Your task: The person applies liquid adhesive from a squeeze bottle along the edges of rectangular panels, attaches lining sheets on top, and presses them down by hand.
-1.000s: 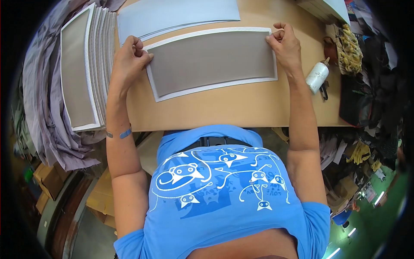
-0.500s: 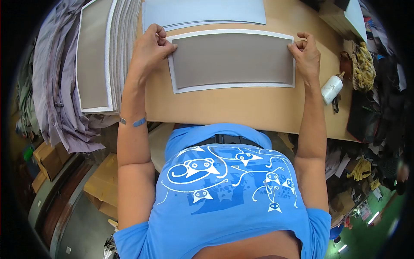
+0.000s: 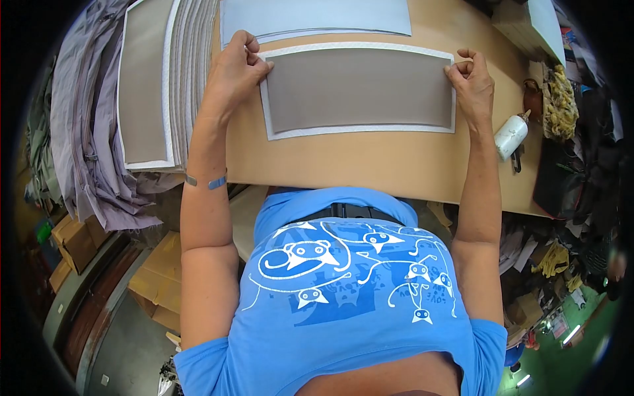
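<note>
A grey panel with a white border (image 3: 360, 89) lies on the tan table (image 3: 343, 162) in front of me. My left hand (image 3: 239, 69) pinches its upper left corner between thumb and fingers. At the upper right corner, my right hand (image 3: 470, 79) grips the edge the same way, thumb on the panel. Just beyond the panel are pale blue-grey sheets (image 3: 317, 16), close to my left fingers. A stack of similar bordered panels (image 3: 145, 86) stands to the left of my left forearm.
Right of my right wrist lie a white bottle (image 3: 512, 137) and a small dark tool (image 3: 516, 162). A yellowish fibrous bundle (image 3: 560, 102) and a white box-like stack (image 3: 531, 30) are at the right. Mauve cloth (image 3: 86, 119) hangs at the left; cardboard boxes (image 3: 158, 277) stand below.
The view has shifted, so the table and panel appear farther right. The panel looks more level than a second ago. Both hands keep their hold on its corners.
</note>
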Available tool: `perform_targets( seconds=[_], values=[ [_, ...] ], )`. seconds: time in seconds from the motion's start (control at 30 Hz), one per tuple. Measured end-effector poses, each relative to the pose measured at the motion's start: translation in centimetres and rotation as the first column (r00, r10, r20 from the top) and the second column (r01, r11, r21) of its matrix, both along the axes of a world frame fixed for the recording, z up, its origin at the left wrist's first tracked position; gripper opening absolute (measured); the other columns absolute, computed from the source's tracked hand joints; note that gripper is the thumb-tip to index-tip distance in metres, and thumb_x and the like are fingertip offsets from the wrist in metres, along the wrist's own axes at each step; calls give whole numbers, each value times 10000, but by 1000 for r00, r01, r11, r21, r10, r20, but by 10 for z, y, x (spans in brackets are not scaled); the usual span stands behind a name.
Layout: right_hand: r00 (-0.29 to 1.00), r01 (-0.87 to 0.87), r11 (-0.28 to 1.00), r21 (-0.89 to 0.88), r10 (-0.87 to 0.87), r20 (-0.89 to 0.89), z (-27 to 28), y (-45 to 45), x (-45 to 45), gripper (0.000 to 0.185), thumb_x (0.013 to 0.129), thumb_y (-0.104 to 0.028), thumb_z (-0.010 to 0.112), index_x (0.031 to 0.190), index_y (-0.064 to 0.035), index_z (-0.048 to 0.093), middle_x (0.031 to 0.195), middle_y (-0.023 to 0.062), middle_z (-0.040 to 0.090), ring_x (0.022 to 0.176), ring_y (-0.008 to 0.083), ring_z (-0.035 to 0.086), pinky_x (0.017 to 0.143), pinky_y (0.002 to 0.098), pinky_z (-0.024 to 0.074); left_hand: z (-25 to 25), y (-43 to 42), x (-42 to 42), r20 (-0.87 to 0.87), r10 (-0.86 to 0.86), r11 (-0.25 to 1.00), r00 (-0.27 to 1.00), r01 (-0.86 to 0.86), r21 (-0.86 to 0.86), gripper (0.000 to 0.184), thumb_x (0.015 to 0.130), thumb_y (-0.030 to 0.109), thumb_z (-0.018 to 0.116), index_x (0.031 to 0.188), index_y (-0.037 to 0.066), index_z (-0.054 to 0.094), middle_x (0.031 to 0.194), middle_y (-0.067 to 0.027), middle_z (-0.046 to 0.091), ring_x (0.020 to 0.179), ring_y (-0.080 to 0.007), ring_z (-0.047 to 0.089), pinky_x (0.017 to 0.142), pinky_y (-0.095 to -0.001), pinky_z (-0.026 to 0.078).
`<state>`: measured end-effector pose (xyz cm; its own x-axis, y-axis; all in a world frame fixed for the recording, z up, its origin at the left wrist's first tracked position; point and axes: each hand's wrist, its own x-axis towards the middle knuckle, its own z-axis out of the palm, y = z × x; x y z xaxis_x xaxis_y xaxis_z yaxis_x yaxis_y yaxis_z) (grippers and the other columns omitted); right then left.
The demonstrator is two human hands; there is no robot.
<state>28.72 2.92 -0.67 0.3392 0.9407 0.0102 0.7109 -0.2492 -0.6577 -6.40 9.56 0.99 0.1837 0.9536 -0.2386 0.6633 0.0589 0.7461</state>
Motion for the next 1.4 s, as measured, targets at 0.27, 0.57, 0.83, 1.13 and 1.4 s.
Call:
perform_targets(
  seconds=[0.27,0.57,0.83,1.13,1.4],
  values=[
    [999,13,1000,13,-13,-39,-5,1,3,335,739,-131,642,1049,-60,538,690,37,627,644,167,601,661,305,474,-5,0,-2,-23,-15,999,1000,16,37,261,725,54,687,883,21,481,706,-51,538,639,-117,522,578,-258,459],
    [1000,6,1000,23,-5,-27,-2,-1,0,351,726,-133,648,1047,-64,525,683,39,626,641,162,601,658,303,476,0,-1,1,30,-4,1000,1000,4,7,232,732,39,664,852,25,466,660,-39,530,602,-105,512,562,-246,445],
    [1000,25,998,52,-25,4,3,-1,-7,336,730,-94,645,1034,-26,519,675,36,610,628,131,576,633,262,458,0,0,1,68,34,998,997,-30,-56,217,717,24,658,802,38,458,639,-9,508,590,-72,480,540,-222,420],
    [997,32,999,7,-32,69,2,1,-6,365,721,-100,668,1043,-14,518,695,34,594,621,121,558,623,263,462,1,0,2,114,54,994,992,-43,-97,220,711,6,654,778,50,449,617,8,475,572,-62,455,518,-216,402],
    [976,-119,953,278,61,210,-5,-8,-17,352,743,6,609,1080,-59,531,912,75,616,786,207,577,713,314,463,1,0,2,59,-19,999,998,21,-37,209,770,3,627,840,53,436,655,19,481,576,-40,447,502,-181,380]
  ],
)
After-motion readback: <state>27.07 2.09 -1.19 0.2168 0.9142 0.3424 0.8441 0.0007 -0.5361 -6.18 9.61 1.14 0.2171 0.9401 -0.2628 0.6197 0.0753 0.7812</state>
